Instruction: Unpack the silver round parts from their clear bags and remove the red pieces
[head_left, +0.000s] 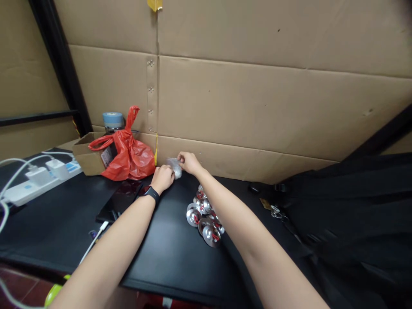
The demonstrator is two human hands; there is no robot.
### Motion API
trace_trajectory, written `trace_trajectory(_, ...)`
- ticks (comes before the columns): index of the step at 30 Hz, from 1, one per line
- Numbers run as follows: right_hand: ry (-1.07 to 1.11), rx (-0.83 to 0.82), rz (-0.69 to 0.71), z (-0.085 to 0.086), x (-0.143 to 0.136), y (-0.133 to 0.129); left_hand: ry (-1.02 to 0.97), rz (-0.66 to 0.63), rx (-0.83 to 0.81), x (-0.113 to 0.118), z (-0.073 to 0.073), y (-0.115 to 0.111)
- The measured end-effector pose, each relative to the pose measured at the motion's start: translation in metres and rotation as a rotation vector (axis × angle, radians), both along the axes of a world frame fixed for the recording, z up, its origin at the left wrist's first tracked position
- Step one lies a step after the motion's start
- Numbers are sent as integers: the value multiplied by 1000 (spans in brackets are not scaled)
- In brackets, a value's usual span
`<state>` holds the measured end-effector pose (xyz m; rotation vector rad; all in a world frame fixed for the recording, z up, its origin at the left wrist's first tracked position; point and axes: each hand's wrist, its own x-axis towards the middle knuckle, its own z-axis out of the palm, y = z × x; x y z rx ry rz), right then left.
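Near the cardboard wall, a small clear plastic bag (pixel 175 166) sits between my two hands at the back of the black table. My left hand (pixel 163 177), with a dark watch on its wrist, has its fingers curled on the bag's lower left side. The upper right edge of the bag is pinched in my right hand (pixel 189 162). What the bag contains is too small to make out. Several shiny round metal discs (pixel 194 215) with raised middles and red parts lie in a cluster below my right hand, partly hidden by my right forearm.
A tied red plastic bag (pixel 135 156) leans by an open cardboard box (pixel 86 156), with a blue-lidded container (pixel 113 120) behind. A dark tablet (pixel 119 199), a white cable and a power strip (pixel 19 193) lie left. Keys (pixel 277 212) and black cloth (pixel 347 219) are right.
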<state>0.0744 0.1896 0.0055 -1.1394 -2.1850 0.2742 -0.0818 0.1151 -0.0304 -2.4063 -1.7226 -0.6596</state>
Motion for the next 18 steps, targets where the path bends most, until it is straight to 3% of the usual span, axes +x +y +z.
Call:
trace_trajectory(6,-8,-81,121,24,20,-19,31,-26,-13,0,-5,5)
trace_trajectory(10,-138,-305,235,35,59,-39,6,-35,-2,-1,-7,7)
trace_trajectory(14,-298,-318,253,25,104,-62,-25,-54,14,-1,-7,7)
trace_trajectory(18,-265,-226,311,3,130,-85,-18,-66,64,2,-1,0)
